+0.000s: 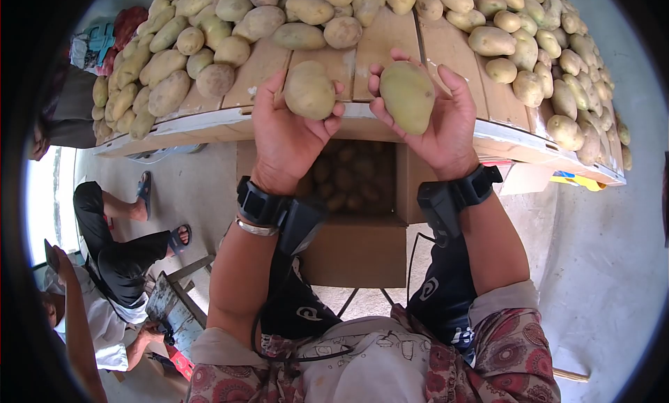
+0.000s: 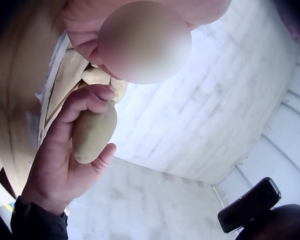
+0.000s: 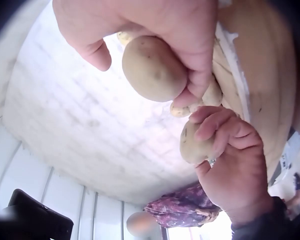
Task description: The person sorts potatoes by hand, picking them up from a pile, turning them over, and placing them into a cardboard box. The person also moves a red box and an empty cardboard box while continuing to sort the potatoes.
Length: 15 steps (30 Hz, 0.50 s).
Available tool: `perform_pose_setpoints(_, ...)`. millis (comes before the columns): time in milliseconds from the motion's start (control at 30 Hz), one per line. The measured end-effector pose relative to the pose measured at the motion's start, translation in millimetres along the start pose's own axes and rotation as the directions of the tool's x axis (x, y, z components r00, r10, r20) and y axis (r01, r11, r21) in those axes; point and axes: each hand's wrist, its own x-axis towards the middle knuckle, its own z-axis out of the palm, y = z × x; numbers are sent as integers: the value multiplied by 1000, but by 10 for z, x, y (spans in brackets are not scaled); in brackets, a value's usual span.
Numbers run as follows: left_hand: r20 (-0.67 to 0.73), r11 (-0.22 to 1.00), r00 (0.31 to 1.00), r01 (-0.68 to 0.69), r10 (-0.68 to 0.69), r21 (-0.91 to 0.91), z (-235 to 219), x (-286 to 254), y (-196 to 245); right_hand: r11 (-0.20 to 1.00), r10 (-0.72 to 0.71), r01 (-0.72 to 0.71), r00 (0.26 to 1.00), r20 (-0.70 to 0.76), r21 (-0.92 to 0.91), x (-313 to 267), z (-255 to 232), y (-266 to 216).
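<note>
Both hands are raised in front of the near edge of a potato-covered surface. In the head view the left hand (image 1: 289, 141) holds a round tan potato (image 1: 309, 90) with its fingers curled round the far side. Level with it, the right hand (image 1: 446, 127) grips a larger, greenish potato (image 1: 408, 97), its thumb standing off to the side. The left wrist view shows the right hand (image 2: 65, 150) curled round its potato (image 2: 94, 132). In the right wrist view the right hand's potato (image 3: 154, 68) is close to the camera, and the left hand (image 3: 237, 165) holds the other potato (image 3: 194, 144).
Heaps of potatoes (image 1: 297, 35) lie on the cardboard-covered surface (image 1: 322, 68), left and right. Below the hands stands an open cardboard box (image 1: 355, 255) with potatoes inside. At the left, a seated person (image 1: 111, 263) is beside a worn wooden bench (image 1: 174, 309).
</note>
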Motion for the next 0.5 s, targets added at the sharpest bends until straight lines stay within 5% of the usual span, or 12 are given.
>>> perform_pose_setpoints(267, 85, 998, 995, -55, 55, -3, -121, 13, -38, 1000, 8, -8, 1000, 0, -26, 25, -29, 59)
perform_pose_setpoints(500, -23, 997, 997, -75, 75, 19, 16, -7, -47, 993, 0, 0, 1000, -1, -121, 30, 26, 19)
